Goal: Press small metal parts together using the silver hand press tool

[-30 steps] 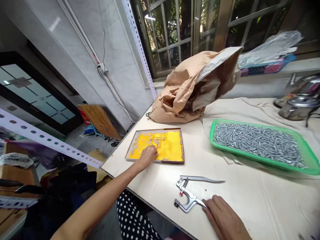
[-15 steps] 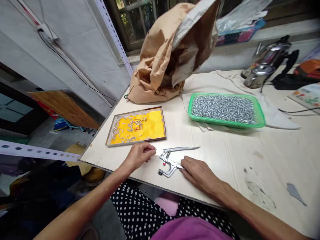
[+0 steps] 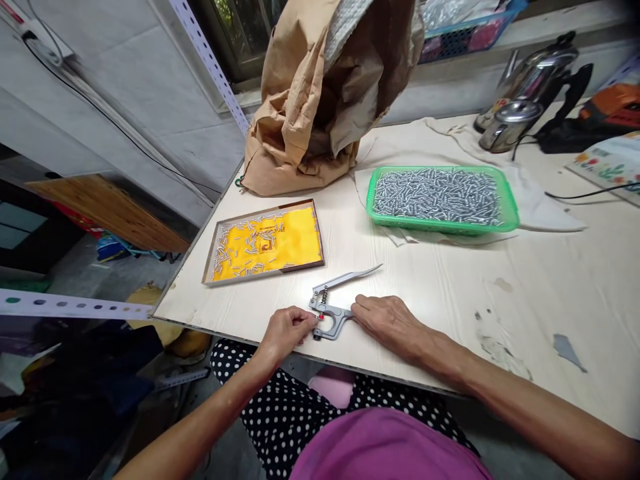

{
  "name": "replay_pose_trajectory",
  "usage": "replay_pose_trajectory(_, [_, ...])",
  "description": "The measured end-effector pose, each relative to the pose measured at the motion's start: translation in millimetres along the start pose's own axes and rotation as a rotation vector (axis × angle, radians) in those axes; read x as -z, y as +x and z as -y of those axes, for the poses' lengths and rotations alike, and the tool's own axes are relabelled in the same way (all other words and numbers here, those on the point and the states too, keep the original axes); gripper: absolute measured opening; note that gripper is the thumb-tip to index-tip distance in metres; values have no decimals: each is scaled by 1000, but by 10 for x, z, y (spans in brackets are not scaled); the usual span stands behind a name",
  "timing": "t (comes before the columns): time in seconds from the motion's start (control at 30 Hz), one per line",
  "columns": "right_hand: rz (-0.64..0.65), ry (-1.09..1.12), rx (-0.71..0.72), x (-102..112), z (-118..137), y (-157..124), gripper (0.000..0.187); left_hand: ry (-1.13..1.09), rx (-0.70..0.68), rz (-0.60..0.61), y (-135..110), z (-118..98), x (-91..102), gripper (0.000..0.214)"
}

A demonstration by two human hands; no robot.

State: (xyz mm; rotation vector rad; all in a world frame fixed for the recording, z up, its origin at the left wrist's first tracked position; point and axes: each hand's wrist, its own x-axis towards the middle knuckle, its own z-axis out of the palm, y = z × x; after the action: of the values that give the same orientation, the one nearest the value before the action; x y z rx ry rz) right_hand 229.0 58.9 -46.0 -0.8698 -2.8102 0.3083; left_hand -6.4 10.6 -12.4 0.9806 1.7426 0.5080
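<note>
My right hand [image 3: 387, 317] is closed round the lower handle of grey snap-fastener pliers [image 3: 339, 319], low over the table near its front edge. Their upper handle angles away, so the pliers are spread, with a spring between the handles and a red tip in the jaw. At that jaw, my left hand [image 3: 289, 330] pinches thumb and finger on a small metal piece, mostly hidden by the fingertips. Beyond the left hand lies a shallow box [image 3: 306, 231] with a yellow bottom, holding many small silver pins. A green tub [image 3: 510, 207] full of similar small metal pieces stands farther right.
A large open brown paper sack [image 3: 300, 127] stands at the back by the window. At back right are a steel kettle [image 3: 537, 73], a small metal pot [image 3: 511, 127] and an orange-and-black tool [image 3: 613, 110]. A perforated white bar [image 3: 75, 303] runs left of the table.
My left hand has come from beside the yellow-bottomed box to the jaw of the pliers, bringing its small piece to the red tip. My right hand still grips the handle. The camera view has shifted.
</note>
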Motion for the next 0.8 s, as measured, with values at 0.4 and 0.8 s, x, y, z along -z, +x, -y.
replay_pose_trajectory(0.4, [150, 41, -59, 102, 9, 41, 17, 97, 145, 29, -9, -118, -46, 22])
replay_pose_trajectory(0.8, [79, 95, -254, 253, -95, 163, 14, 88, 233, 86, 13, -138, -31, 32])
